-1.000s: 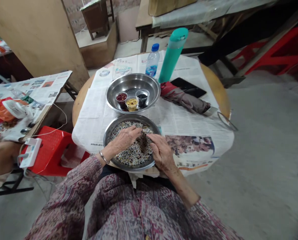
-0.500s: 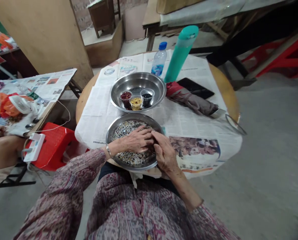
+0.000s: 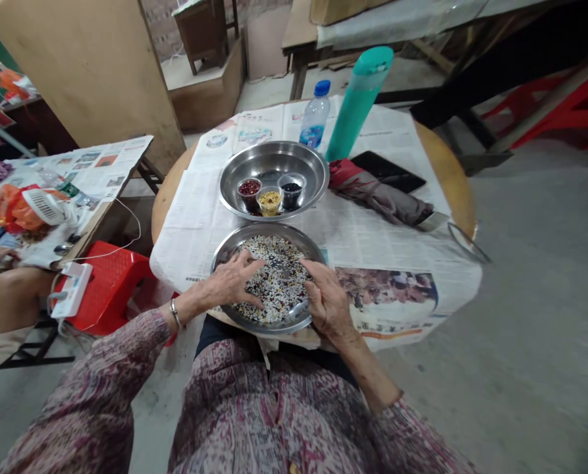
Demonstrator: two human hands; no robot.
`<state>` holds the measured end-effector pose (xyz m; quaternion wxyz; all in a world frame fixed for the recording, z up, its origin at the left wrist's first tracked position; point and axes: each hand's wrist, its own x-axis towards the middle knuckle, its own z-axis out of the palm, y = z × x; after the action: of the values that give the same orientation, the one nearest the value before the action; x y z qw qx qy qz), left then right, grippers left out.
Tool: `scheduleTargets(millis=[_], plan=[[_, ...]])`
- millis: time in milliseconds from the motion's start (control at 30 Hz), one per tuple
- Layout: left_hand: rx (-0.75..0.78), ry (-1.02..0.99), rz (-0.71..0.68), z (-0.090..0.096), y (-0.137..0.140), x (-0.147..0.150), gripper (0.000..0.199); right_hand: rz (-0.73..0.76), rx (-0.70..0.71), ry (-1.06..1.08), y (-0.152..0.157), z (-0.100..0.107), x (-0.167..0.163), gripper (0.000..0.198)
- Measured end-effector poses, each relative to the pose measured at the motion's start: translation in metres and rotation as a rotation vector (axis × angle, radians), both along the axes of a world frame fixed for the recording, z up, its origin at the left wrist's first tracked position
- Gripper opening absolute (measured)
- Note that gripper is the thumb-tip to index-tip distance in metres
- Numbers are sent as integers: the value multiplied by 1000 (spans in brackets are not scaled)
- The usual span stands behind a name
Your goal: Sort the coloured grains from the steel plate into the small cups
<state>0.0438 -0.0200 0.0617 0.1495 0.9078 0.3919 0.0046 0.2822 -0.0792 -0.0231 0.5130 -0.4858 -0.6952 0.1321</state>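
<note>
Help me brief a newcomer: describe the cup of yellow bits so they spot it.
Start at the round, newspaper-covered table. Look into the farther metal bowl. The yellow-filled cup stands frontmost, set apart by colour from the red-filled cup and black-filled cup behind it.

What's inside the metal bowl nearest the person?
The near bowl holds small white, black and yellow pieces, mixed together. The left hand and right hand hide parts; most of the bottom is covered.
</note>
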Motion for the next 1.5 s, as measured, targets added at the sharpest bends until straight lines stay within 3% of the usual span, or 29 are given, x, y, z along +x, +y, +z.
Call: scheduleTargets(millis=[133,267,367,467,600,733,833,933,1033,1167,1233,1333,1400,1500], plan=[[-55,-115,-30,-15,-13,26,29,-10,8,-6,0,-1,0,42],[-77,-170,-30,-25,4,61,26,-20,10,-11,0,-1,-1,41],[-7,-217,10,-22,22,75,24,-24,5,-3,0,-1,-1,41],[104,-193,36,-14,32,73,24,-16,-22,5,0,1,-2,41],[165,-50,67,-5,37,58,46,-2,-24,4,0,2,-1,42],[147,47,133,-6,37,40,27,-6,-13,1,1,1,0,41],[56,6,164,-7,25,27,20,-10,10,2,1,1,-1,41],[-28,-110,-7,-6,1,21,32,-12,6,4,0,0,-1,41],[26,-108,-255,-8,-19,29,49,-19,-12,0,-1,0,-1,40],[120,-32,-398,-18,-10,50,32,-27,-9,-14,-1,-1,0,39],[127,-25,-360,-21,4,53,23,-26,0,-20,-1,-1,0,39],[160,-19,-155,-19,19,43,29,-16,5,-25,0,0,0,39],[191,-17,-21,-13,18,29,33,-12,4,-23,0,1,0,39],[166,-23,74,0,0,6,18,-13,8,-19,-1,1,0,39]])
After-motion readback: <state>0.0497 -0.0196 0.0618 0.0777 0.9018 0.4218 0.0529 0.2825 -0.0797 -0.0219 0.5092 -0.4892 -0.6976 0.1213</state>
